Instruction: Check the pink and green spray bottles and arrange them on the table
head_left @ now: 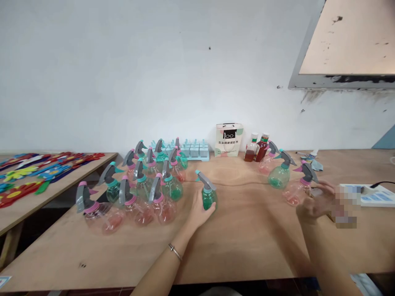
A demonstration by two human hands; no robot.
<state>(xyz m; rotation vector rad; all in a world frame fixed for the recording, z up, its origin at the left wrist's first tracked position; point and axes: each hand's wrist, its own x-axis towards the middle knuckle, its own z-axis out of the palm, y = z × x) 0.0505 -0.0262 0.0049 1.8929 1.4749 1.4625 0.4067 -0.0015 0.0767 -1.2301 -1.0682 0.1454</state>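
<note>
My left hand (197, 209) is wrapped round a green spray bottle (209, 196) with a grey trigger, standing upright on the wooden table (247, 242). To its left stands a cluster of several pink and green spray bottles (145, 185). My right hand (314, 203) hovers low over the table at the right, blurred by motion, beside a pink spray bottle (296, 187). Its fingers look loosely curled and I cannot tell whether they hold anything. A green spray bottle (279, 172) and another pink one (268, 161) stand just behind.
At the back by the wall are light-blue moulds (193, 150), a small paper bag (228, 139) and two brown-liquid bottles (256, 149). A white device with a cable (370, 194) lies far right. A second table (46, 193) at left carries colourful flat pieces (33, 170).
</note>
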